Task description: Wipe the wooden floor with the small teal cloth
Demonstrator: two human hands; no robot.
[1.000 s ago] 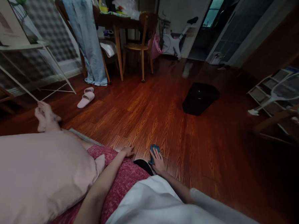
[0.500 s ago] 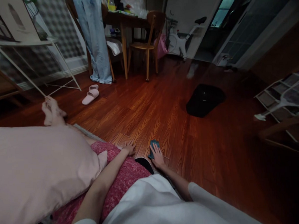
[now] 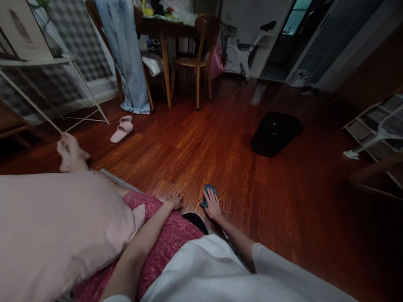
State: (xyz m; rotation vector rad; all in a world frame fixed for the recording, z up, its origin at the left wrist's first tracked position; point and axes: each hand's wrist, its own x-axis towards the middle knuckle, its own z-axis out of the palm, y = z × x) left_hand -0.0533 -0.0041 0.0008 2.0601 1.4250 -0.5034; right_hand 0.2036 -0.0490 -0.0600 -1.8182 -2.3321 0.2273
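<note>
Probably soft and light, the cloth (image 3: 209,187) should pinch up by 1 edge; the right hand (image 3: 213,207) lies flat on it, the left hand (image 3: 175,200) spread nearby.

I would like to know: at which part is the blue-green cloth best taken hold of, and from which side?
The blue-green cloth is probably best pinched at its far edge, coming from the far side: it lies low on the floor, the right hand covers much of it, and that edge shows beyond the fingertips.
</note>
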